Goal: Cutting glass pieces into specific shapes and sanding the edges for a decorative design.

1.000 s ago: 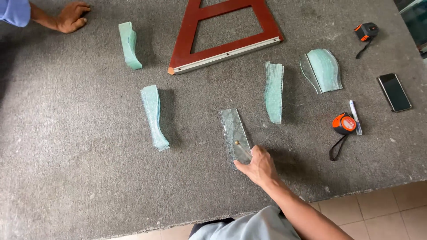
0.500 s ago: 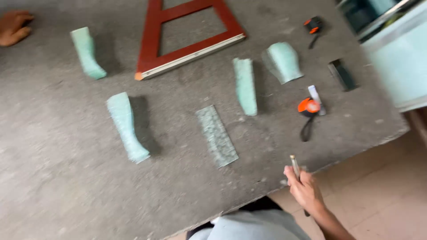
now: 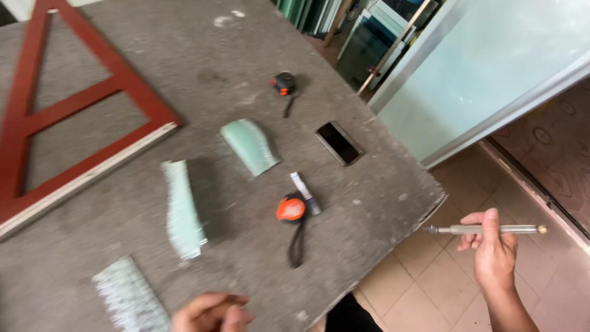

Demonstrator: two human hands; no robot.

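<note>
Left hand: the left hand (image 3: 212,312) sits low on the grey table (image 3: 110,246), fingers curled loosely, holding nothing.
Beside it: a flat patterned glass strip (image 3: 129,300) lies just left of those fingers.
Beyond the fingers: a pale green glass piece (image 3: 182,209), then an orange tape measure (image 3: 291,210).
Right hand: the right hand (image 3: 491,252), off the table edge above the tiled floor (image 3: 424,289), pinches a metal glass cutter (image 3: 482,229) level between thumb and fingers.

The right hand (image 3: 493,253) is extended forward on a bare forearm, back of the hand facing up, with thumb and fingers (image 3: 472,220) pinched closed around a slim metal tool (image 3: 485,229) held roughly level; the tool projects beyond both sides of the grip. The left hand (image 3: 212,312) sits low at the frame edge, fingers loosely curled, gripping nothing visible.
</note>
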